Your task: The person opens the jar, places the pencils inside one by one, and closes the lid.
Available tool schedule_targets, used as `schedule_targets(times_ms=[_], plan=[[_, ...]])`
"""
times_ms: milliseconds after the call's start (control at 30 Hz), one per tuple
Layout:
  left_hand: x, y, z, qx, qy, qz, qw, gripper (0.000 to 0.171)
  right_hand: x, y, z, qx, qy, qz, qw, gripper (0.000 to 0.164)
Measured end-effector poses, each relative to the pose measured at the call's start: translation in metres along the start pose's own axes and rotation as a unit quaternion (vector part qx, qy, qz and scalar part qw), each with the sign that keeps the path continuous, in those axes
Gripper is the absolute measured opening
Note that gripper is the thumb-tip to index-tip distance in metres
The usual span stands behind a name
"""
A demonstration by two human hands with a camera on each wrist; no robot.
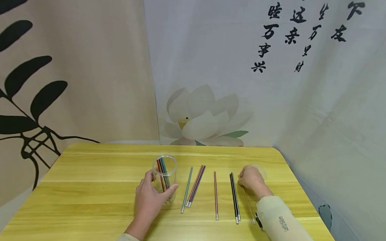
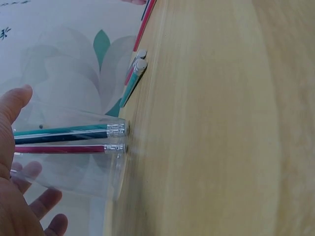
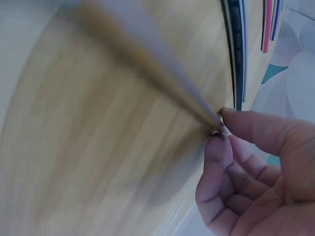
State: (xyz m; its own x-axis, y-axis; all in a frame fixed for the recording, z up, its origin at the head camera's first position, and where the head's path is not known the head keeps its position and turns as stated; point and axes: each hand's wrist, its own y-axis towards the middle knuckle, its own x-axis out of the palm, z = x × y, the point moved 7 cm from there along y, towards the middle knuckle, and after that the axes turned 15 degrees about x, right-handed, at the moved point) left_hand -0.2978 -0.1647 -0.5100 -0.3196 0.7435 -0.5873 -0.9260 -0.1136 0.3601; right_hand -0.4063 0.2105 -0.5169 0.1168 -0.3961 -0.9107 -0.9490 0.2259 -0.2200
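My left hand (image 1: pixel 148 200) holds a clear plastic cup (image 1: pixel 173 177) upright on the table, thumb on one side and fingers on the other. Several pencils (image 2: pixel 64 149), red, teal and dark, lean inside it with their metal-banded ends at the bottom. At the right, my right hand (image 1: pixel 253 179) pinches the far end of a yellowish pencil (image 3: pixel 182 93) between thumb and fingertips. That pencil is blurred in the right wrist view. Two black pencils (image 1: pixel 234 196) lie just left of this hand.
Between the hands lie a red pencil (image 1: pixel 216 196), a red and purple pair (image 1: pixel 195 188) and a teal pencil (image 1: pixel 187 189), apart from one another. A faint clear round thing (image 1: pixel 262 172) shows behind the right hand. A printed cloth (image 1: pixel 210 69) hangs behind the wooden table (image 1: pixel 84 180).
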Motion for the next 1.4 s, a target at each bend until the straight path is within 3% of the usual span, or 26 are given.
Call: schedule_targets(times_ms=[233,367,433,533,600,733,800,867,967,1067,1167,1267,1400], plan=[[0.001,0.001,-0.001,-0.001,-0.001,0.005,1.0,0.093,0.006,0.012,0.001,-0.011,-0.015,-0.023,1.0,0.047],[0.002,0.001,-0.002,-0.001,-0.003,0.004,1.0,0.096,0.028,0.043,0.019,-0.035,-0.014,-0.025,0.999,0.043],[0.003,0.001,-0.003,-0.001,-0.003,0.001,1.0,0.098,0.026,0.043,0.019,-0.028,-0.008,-0.024,0.999,0.043],[0.003,0.001,-0.004,-0.002,-0.002,0.001,1.0,0.098,0.005,0.021,0.0,-0.034,0.017,-0.013,0.999,0.045],[0.001,0.001,-0.004,-0.001,0.0,0.003,1.0,0.097,-0.022,-0.007,-0.025,-0.037,0.043,-0.005,0.998,0.039],[-0.001,0.002,-0.004,-0.001,0.003,0.004,1.0,0.098,-0.064,-0.042,-0.07,-0.098,0.121,0.041,0.987,0.02],[-0.002,0.001,-0.004,0.0,0.003,0.003,1.0,0.1,-0.085,-0.061,-0.092,-0.134,0.178,0.068,0.973,0.028],[-0.002,0.001,-0.004,0.0,0.001,0.002,1.0,0.099,-0.103,-0.081,-0.112,-0.174,0.248,0.09,0.949,0.025],[-0.001,0.001,-0.002,0.002,0.0,0.003,1.0,0.098,-0.124,-0.112,-0.138,-0.236,0.353,0.113,0.898,0.023],[-0.002,0.001,-0.001,0.005,0.001,0.003,1.0,0.096,-0.136,-0.139,-0.16,-0.293,0.439,0.111,0.842,0.023],[-0.002,0.002,0.0,0.005,0.001,0.004,1.0,0.096,-0.14,-0.156,-0.178,-0.332,0.486,0.089,0.804,0.023],[-0.002,0.002,0.0,0.004,0.002,0.001,1.0,0.097,-0.136,-0.165,-0.193,-0.35,0.497,0.072,0.79,0.024],[0.0,0.002,-0.001,0.003,0.001,-0.004,1.0,0.097,-0.123,-0.168,-0.207,-0.362,0.476,0.072,0.798,0.024]])
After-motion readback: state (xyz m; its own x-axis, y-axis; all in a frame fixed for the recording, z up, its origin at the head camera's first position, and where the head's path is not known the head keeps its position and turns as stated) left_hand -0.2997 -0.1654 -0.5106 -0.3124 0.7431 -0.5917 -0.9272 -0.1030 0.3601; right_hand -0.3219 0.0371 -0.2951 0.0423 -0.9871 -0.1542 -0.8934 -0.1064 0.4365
